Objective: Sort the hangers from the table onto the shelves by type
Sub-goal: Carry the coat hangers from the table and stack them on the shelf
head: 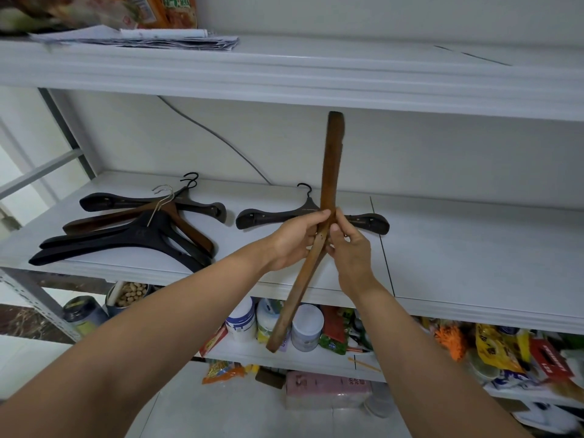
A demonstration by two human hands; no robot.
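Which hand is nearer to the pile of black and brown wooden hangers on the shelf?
Left. The left hand is right of the pile; the right hand is farther right.

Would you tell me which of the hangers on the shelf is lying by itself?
The dark hanger with the black hook, flat just behind the left hand; the others overlap in a pile further left.

White middle shelf (458, 248) carried a pile of hangers (132, 229), black and brown, at its left, one dark hanger (268, 218) lay apart near the middle, top shelf (316, 67) held papers (151, 41), lower shelf (284, 355) held jars (306, 327) and packets (496, 349)
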